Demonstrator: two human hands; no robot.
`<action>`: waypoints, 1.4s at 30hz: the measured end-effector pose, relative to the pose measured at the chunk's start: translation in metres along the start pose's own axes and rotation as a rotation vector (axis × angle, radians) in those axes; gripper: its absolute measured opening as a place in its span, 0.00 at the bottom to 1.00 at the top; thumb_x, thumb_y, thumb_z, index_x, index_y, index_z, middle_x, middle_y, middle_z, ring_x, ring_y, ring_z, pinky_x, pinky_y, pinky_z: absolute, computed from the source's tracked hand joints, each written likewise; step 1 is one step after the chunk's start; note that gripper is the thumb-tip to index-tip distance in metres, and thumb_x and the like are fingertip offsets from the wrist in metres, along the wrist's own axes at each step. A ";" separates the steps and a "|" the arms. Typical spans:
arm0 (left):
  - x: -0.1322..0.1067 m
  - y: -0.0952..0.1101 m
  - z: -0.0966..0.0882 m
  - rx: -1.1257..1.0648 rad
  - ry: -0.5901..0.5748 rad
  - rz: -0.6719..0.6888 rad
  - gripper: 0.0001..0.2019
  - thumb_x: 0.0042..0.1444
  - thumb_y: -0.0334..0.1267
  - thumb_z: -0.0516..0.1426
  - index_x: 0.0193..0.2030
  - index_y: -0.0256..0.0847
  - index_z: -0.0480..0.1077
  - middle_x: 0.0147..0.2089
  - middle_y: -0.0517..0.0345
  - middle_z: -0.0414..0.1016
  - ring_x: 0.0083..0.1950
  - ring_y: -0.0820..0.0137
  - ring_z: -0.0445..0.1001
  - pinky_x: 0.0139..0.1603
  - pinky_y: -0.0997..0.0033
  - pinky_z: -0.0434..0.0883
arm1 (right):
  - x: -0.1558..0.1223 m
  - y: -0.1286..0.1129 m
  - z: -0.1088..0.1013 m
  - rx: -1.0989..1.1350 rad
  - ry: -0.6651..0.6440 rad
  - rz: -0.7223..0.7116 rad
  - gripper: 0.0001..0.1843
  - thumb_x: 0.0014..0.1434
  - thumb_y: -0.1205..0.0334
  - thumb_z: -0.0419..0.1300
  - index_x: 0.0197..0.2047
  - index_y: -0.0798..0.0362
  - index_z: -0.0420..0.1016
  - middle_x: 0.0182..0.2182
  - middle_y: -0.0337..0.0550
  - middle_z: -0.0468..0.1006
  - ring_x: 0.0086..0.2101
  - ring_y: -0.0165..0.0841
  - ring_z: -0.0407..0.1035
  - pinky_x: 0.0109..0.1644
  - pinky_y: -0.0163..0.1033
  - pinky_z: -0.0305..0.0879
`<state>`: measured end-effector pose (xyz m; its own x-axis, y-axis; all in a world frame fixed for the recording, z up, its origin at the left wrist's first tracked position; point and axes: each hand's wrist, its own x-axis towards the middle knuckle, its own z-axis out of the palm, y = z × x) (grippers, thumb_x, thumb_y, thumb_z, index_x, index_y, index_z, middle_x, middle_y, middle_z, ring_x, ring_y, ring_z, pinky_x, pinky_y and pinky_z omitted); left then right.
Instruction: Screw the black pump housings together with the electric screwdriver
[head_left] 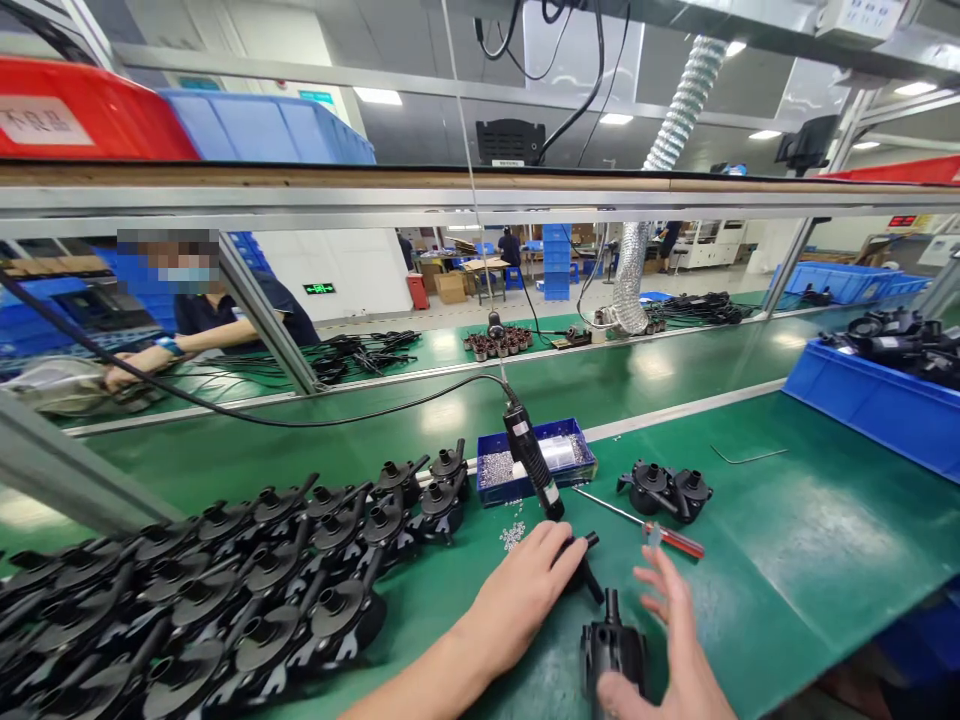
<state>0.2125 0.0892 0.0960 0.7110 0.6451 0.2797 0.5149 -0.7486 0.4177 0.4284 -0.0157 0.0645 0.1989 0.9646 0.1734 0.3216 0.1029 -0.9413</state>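
Note:
My left hand [525, 575] is closed over a black plastic part [585, 575] with a short spout; the fingers hide most of it. Just beside it stands another black pump-like housing [613, 645] with an upright tube. My right hand [671, 630] is at that housing, fingers spread and thumb over its near side; whether the thumb touches cannot be seen. A black electric screwdriver [534, 458] hangs tilted just above my left hand. Small metal nuts or washers [513, 536] lie loose on the green mat. A screwdriver with a red handle [679, 542] lies beyond my right hand.
Rows of black pump-like housings [262, 560] fill the left side. A blue bin [499, 490] of small metal pieces stands ahead, with two more housings [667, 490] to its right. A blue crate [870, 400] holds black parts. A co-worker's arm [206, 338] shows across the bench.

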 end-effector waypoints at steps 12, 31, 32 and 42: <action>-0.011 0.008 0.048 -1.130 0.506 -0.391 0.37 0.51 0.32 0.75 0.64 0.49 0.65 0.59 0.52 0.72 0.59 0.59 0.75 0.58 0.66 0.75 | 0.044 -0.069 -0.009 0.474 -0.162 0.143 0.41 0.68 0.37 0.69 0.73 0.45 0.58 0.34 0.36 0.76 0.31 0.33 0.66 0.36 0.39 0.60; -0.013 0.016 0.046 -1.111 0.456 -0.349 0.33 0.54 0.35 0.75 0.62 0.52 0.67 0.61 0.56 0.68 0.60 0.63 0.73 0.60 0.68 0.74 | 0.059 -0.090 -0.009 0.058 -0.373 0.216 0.42 0.66 0.53 0.62 0.77 0.45 0.48 0.36 0.33 0.78 0.29 0.34 0.58 0.38 0.42 0.57; -0.012 0.016 0.046 -1.111 0.458 -0.348 0.33 0.54 0.35 0.75 0.62 0.52 0.67 0.60 0.56 0.68 0.59 0.63 0.73 0.60 0.68 0.74 | 0.059 -0.090 -0.009 0.062 -0.368 0.216 0.43 0.66 0.53 0.63 0.77 0.46 0.48 0.36 0.33 0.79 0.29 0.34 0.57 0.37 0.42 0.56; -0.011 0.018 0.043 -1.113 0.462 -0.350 0.33 0.53 0.35 0.75 0.62 0.49 0.67 0.59 0.53 0.69 0.59 0.60 0.72 0.58 0.66 0.75 | 0.056 -0.088 -0.008 0.126 -0.379 0.219 0.41 0.67 0.52 0.65 0.75 0.47 0.49 0.35 0.33 0.77 0.28 0.32 0.56 0.36 0.41 0.53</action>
<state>0.2348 0.0617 0.0632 0.2677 0.9448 0.1889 -0.2007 -0.1371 0.9700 0.4190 0.0275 0.1600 -0.1105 0.9853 -0.1303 0.1902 -0.1077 -0.9758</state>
